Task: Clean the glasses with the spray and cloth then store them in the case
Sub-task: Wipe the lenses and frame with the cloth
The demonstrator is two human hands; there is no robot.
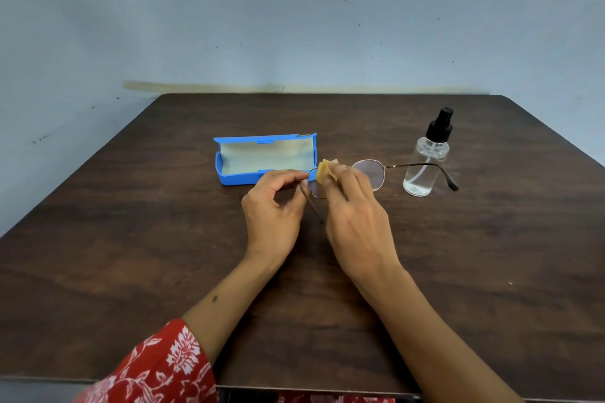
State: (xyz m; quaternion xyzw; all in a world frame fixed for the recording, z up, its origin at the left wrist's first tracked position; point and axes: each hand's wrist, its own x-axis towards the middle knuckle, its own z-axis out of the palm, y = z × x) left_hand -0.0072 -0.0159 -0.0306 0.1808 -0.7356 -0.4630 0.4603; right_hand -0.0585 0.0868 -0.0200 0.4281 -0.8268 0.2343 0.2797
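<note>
Left hand [273,206] pinches glasses [370,173]; right hand [355,206] presses cloth [325,171] on lens.

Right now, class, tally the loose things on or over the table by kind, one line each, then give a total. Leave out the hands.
Glasses: 1
Cloth: 1
Spray bottle: 1
Case, open: 1
Total: 4
</note>
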